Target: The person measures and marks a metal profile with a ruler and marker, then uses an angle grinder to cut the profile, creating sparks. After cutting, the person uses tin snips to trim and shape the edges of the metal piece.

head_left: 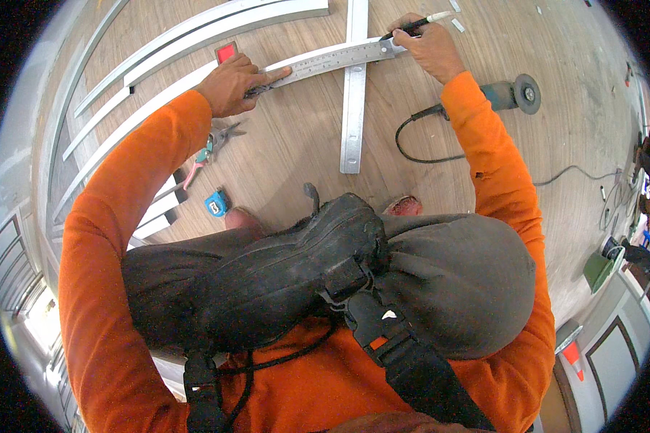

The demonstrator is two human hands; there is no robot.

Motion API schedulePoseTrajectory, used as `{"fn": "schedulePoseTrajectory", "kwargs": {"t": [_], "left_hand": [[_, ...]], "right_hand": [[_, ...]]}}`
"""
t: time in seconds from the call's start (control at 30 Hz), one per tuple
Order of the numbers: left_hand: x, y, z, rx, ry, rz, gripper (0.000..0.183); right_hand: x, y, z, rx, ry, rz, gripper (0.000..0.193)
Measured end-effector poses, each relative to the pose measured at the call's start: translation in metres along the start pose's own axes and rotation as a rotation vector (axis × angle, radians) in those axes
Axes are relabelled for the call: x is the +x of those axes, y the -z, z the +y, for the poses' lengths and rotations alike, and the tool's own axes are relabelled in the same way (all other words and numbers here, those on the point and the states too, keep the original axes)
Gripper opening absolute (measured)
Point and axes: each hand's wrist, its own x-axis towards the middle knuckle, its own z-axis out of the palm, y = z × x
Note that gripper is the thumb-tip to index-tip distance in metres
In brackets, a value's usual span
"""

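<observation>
My left hand (231,83) presses flat on the handle end of a steel square ruler (325,59) that lies across a long aluminium profile (354,108) on the wooden floor. My right hand (430,47) grips a black marker pen (412,27) with its tip at the ruler's far end, right where the ruler crosses the profile. Both arms wear orange sleeves. A black knee pad (289,267) and dark trousers fill the lower middle of the view.
An angle grinder (509,94) with a black cord (426,137) lies right of the profile. Snips with coloured handles (209,151) and a small blue tape measure (216,203) lie at left. More aluminium profiles (195,43) run along the upper left.
</observation>
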Motion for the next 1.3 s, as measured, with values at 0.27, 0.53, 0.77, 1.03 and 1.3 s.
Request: {"fn": "schedulePoseTrajectory", "kwargs": {"t": [0.27,0.53,0.77,1.03,1.3], "left_hand": [[-0.002,0.002,0.002,-0.007,-0.003,0.012,0.094],[0.000,0.006,0.003,-0.012,0.029,-0.038,0.097],[0.007,0.013,0.036,-0.302,0.384,0.169,0.082],[0.137,0.012,0.034,-1.000,0.768,0.119,0.055],[0.185,0.005,0.049,-0.985,0.826,0.120,0.049]], "right_hand": [[-0.005,-0.001,-0.008,0.038,0.020,0.041,0.027],[-0.005,-0.001,-0.003,0.023,0.027,0.064,0.026],[-0.033,0.010,-0.014,0.796,-0.181,0.590,0.034],[-0.112,-0.074,-0.044,1.064,-0.556,0.209,0.038],[-0.088,-0.105,-0.046,1.275,-0.750,0.223,0.035]]}}
